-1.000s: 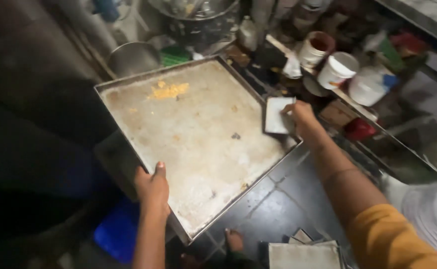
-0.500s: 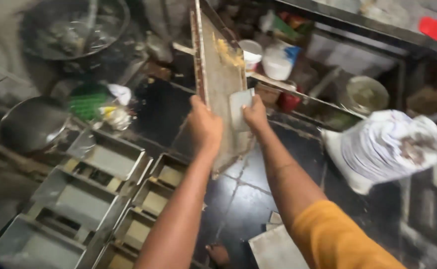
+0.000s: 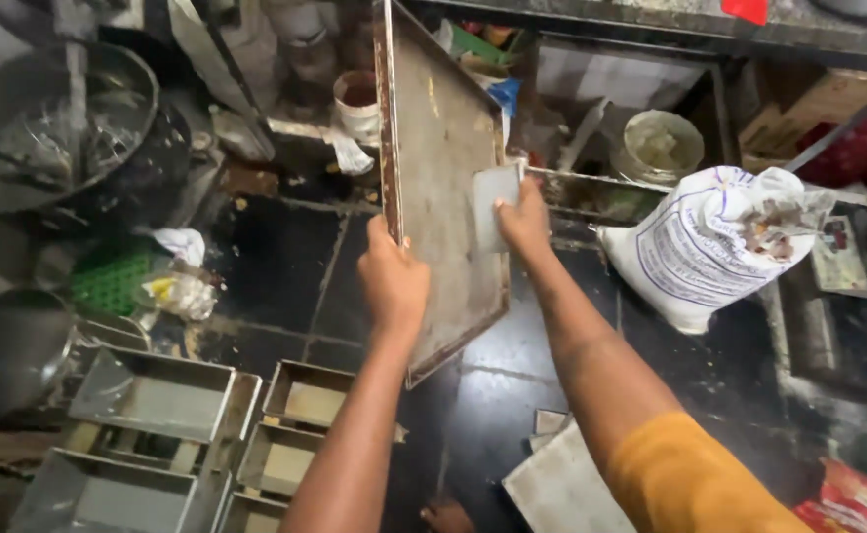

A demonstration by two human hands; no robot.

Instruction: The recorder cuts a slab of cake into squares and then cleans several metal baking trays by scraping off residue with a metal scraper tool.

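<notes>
A large grey metal baking tray [image 3: 443,168] stands tilted up on its edge above the dark floor. My left hand [image 3: 392,281] grips its left rim. My right hand [image 3: 524,219] holds a flat metal scraper [image 3: 493,202] pressed against the tray's stained face near its right side. My right arm wears an orange sleeve.
Several rectangular metal loaf tins [image 3: 157,395] lie on the floor at lower left. A big metal bowl [image 3: 48,123] sits at upper left, a white sack [image 3: 715,247] at right, a small bucket [image 3: 661,143] and a cup [image 3: 357,99] beyond. A bare foot [image 3: 448,515] shows below.
The tray went from lying flat to standing up on edge. My view swung, and both hands stayed on the tray with the scraper against it.
</notes>
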